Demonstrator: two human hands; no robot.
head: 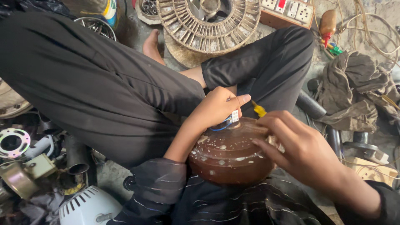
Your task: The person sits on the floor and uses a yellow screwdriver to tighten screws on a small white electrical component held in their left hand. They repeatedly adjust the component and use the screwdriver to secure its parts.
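A brown, paint-speckled round motor housing (227, 160) rests in my lap between my legs in black trousers. My left hand (216, 107) lies on its top, fingers curled around a small white tagged part with blue wires (230, 120). My right hand (298, 148) grips the housing's right side, fingers spread over its rim. A yellow-tipped tool or wire end (258, 109) pokes out just behind the housing, between the two hands.
A round wire fan guard (208, 25) lies ahead on the floor beside a switch and socket board (287, 10). A crumpled cloth (354, 91) and cables sit at the right. Metal parts, pipes and a white vented cover (89, 206) crowd the left.
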